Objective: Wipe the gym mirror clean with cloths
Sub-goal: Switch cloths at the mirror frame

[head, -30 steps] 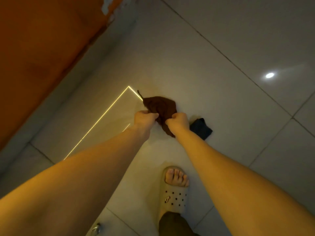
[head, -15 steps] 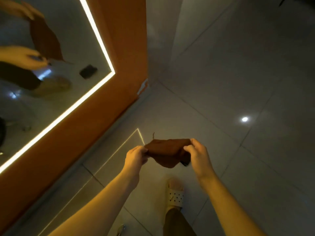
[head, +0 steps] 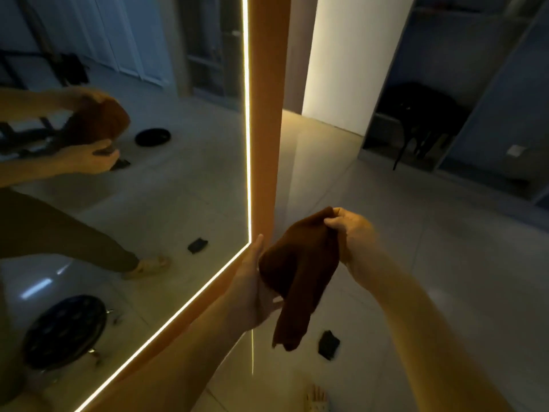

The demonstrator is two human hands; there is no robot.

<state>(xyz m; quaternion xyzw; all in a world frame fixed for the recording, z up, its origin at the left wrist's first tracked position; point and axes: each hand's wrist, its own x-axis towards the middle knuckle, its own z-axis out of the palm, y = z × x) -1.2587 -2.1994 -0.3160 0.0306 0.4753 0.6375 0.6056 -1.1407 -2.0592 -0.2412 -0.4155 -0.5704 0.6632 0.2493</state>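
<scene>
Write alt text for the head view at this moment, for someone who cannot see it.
Two bare hands hold a brown cloth beside the lower corner of an orange-framed mirror with a lit edge: the right hand pinches its top, the left hand cups it from below. A small dark cloth lies on the tiled floor beneath.

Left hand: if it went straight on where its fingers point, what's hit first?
Probably the orange mirror frame, near its lower corner; the left hand points up toward it with nothing between. Depth is unclear.
</scene>
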